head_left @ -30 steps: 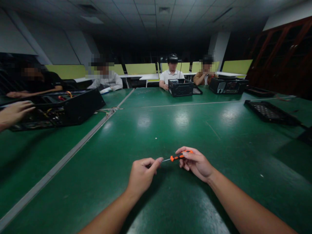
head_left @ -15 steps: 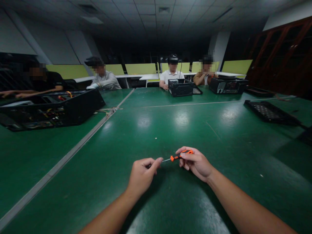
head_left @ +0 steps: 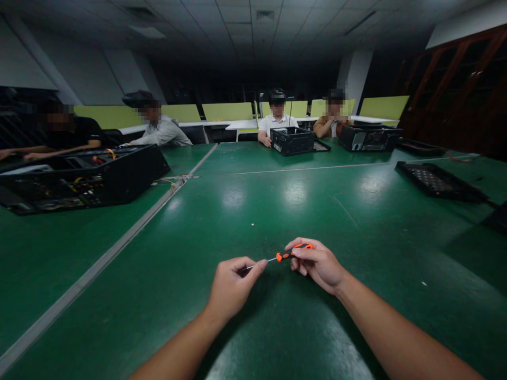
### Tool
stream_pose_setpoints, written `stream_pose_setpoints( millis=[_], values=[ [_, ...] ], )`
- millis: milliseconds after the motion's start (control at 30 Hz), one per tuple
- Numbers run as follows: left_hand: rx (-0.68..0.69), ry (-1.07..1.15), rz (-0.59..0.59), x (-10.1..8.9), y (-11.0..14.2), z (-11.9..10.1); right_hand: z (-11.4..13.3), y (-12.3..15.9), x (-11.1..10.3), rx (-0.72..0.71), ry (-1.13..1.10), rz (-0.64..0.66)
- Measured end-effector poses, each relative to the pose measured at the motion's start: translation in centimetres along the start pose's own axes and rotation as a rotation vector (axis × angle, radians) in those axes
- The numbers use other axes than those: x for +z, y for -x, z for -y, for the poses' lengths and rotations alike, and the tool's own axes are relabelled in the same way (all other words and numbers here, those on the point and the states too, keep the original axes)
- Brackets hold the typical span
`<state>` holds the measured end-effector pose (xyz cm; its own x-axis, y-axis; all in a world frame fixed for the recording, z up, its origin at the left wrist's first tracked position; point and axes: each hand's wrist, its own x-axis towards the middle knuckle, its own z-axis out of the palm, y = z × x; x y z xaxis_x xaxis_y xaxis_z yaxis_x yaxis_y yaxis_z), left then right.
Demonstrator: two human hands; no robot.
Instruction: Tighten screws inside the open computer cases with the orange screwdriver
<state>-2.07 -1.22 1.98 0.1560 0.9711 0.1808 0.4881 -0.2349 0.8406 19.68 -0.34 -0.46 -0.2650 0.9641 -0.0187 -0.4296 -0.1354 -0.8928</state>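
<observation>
A screwdriver with an orange and black handle and a thin metal shaft is held between my two hands, above the green table. My right hand is closed on the handle, thumb along its near side. Thumb and fingers of my left hand pinch the shaft, and the tip end lies partly hidden in that hand. The screwdriver slants slightly, handle end higher in the picture.
An open computer case stands at the left, past a metal strip. Two more cases, a black one and another, sit at the far edge near seated people. A black panel lies at right.
My left thumb has slid slightly toward the handle along the shaft. My right hand barely moves. The person in grey at the far left has leaned further left.
</observation>
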Motion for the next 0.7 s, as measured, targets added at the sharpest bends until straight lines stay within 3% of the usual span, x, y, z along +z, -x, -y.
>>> stream_pose_setpoints(
  millis=[700],
  values=[
    [0.007,-0.007,0.012,-0.02,0.01,-0.20,0.20,0.21,0.22,-0.003,0.046,-0.007]
  ],
)
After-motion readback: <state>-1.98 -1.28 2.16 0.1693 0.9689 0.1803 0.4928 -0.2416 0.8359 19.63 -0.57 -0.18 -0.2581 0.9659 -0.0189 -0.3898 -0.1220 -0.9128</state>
